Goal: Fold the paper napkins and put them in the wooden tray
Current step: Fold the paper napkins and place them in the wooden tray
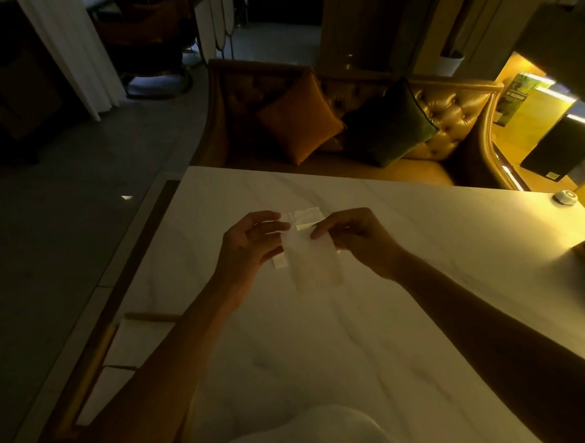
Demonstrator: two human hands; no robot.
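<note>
Dim room, pale marble table (419, 283): I see the left hand (249, 246) and right hand (354, 239) each pinching the far end of a white paper napkin (310, 257) at mid-table. Off to the near left, the wooden tray (152, 315) holds folded napkins (139, 342); a sofa (446, 116) sits beyond.

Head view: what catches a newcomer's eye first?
Over the table, the left hand and right hand pinch a white paper napkin between them. The wooden tray, with white napkins inside, sits at its near left edge. An orange cushion glows on the sofa beyond.
</note>
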